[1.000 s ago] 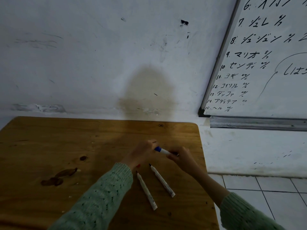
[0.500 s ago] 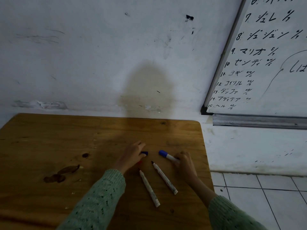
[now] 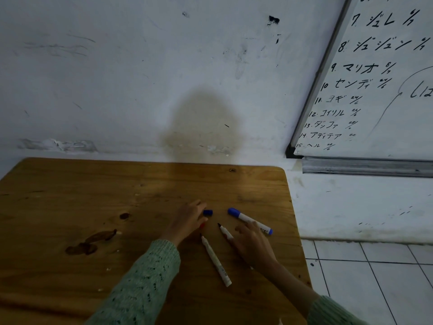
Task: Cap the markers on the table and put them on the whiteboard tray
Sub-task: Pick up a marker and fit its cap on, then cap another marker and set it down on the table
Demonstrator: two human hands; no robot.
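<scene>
Left hand (image 3: pixel 187 221) lies open beside a blue cap (image 3: pixel 207 212); right hand (image 3: pixel 254 245), fingers spread, rests over an uncapped marker (image 3: pixel 224 231) on the wooden surface (image 3: pixel 93 195).

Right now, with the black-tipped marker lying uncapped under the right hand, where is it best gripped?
Probably mid-barrel of the black-tipped marker, pinched across its width from above. It lies flat on the table, wet tip pointing away toward the wall, so fingers should stay behind the tip. The right hand already hovers over its rear part. The other uncapped marker lies apart on its left, leaving room.
</scene>
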